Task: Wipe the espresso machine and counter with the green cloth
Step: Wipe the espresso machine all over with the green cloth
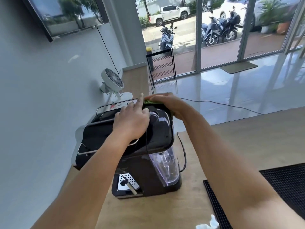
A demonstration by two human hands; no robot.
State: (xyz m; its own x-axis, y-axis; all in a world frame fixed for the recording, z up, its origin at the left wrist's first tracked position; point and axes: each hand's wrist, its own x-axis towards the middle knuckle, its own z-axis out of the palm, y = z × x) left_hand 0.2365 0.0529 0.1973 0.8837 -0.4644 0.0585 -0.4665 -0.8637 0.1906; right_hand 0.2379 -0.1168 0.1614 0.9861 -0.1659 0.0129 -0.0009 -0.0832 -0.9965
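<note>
A black espresso machine [158, 128] with a clear water tank [166, 166] stands on the wooden counter [165, 210]. My left hand [132, 121] rests flat on the machine's top, its index finger lifted. My right hand [166, 101] presses the green cloth [148, 102] against the far upper edge of the machine. Only a small strip of the cloth shows under the fingers; the rest is hidden by the hand.
A black rubber bar mat [285, 184] lies on the counter at the right. The machine's power cord [184, 154] loops beside the tank. A white desk fan [113, 83] stands behind the machine by the wall. Glass doors lie beyond.
</note>
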